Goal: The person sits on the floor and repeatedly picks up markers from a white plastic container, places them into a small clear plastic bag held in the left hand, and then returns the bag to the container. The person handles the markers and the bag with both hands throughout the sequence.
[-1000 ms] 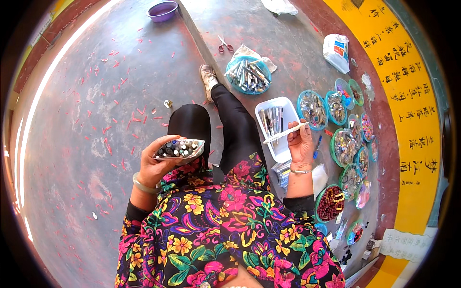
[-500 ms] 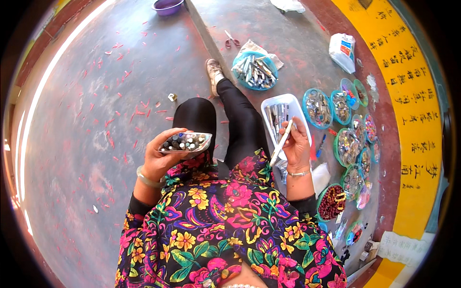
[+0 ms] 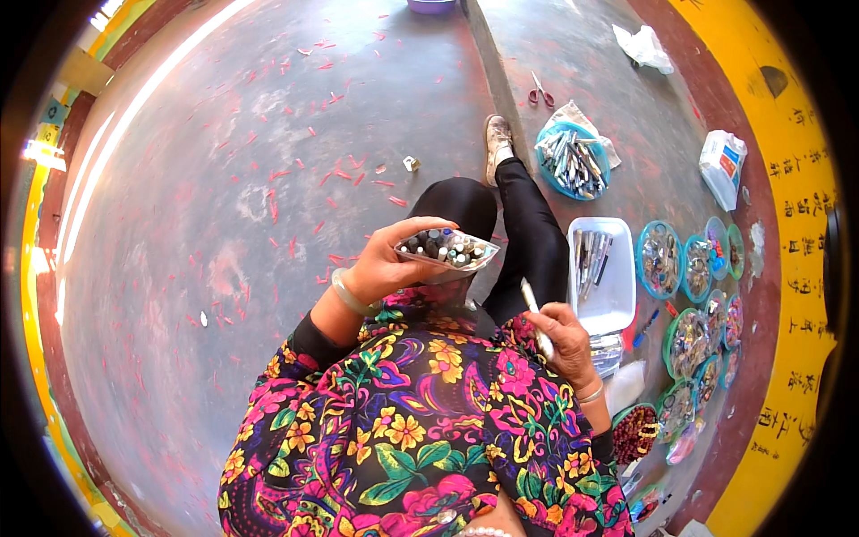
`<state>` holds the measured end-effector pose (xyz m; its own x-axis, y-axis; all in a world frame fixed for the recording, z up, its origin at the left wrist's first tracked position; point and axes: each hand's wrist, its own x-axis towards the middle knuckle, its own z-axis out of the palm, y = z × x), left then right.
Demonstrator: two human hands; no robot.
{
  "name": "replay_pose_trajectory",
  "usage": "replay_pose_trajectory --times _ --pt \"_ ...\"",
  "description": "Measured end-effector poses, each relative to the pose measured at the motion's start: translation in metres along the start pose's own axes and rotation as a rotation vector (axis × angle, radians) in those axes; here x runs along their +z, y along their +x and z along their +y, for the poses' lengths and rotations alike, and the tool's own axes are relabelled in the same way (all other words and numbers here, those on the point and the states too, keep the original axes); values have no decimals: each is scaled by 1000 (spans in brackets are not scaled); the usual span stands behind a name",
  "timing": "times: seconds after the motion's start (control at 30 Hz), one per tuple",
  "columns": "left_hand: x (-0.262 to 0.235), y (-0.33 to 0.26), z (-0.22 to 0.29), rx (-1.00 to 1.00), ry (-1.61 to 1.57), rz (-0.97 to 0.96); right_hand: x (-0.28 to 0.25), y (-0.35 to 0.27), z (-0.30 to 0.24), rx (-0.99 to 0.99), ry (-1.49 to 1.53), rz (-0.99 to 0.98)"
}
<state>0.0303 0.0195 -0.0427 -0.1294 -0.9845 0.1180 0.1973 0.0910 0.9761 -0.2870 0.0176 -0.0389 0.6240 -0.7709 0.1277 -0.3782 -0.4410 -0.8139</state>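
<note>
My left hand (image 3: 374, 267) is wrapped round a clear plastic pack of pens (image 3: 455, 254), tipped so that dark and white pen ends show at its opening. Held over my lap, the pack sits to the left of my right hand (image 3: 569, 344). That hand grips a slim white pen (image 3: 531, 304) between thumb and fingers, its thin end pointing away from me. Just beyond the right hand stands a white plastic tray (image 3: 617, 297) with several loose pens (image 3: 591, 255) along its left side. Packed pens (image 3: 607, 352) lie at its near end.
A blue basket heaped with pens (image 3: 573, 161) stands by my outstretched foot, with scissors (image 3: 540, 94) beyond it. Several baskets of small items (image 3: 662, 259) and dark red beads (image 3: 635, 434) cluster at the right. Red scraps (image 3: 340, 172) litter the floor.
My right hand has drawn back from over the tray toward my lap, and the pen has turned in it. The left hand still holds the pack. The whole view has shifted.
</note>
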Motion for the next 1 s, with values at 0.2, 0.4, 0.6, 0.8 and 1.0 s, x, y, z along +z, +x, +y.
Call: replay_pose_trajectory --times 0.2,0.4,0.6,0.8,1.0 --pt "-3 0 0 -59 -116 -44 -32 29 -17 -32 62 391" --pt "1 1 4 -51 -134 -90 -35 68 -74 -353 477 430" --pt "2 2 8 -105 -159 -104 -12 101 -94 -520 508 287" --pt "1 1 4 -73 -167 -124 4 111 -92 -522 355 315" --pt "3 2 9 -106 -214 -120 9 118 -89 -491 187 305"
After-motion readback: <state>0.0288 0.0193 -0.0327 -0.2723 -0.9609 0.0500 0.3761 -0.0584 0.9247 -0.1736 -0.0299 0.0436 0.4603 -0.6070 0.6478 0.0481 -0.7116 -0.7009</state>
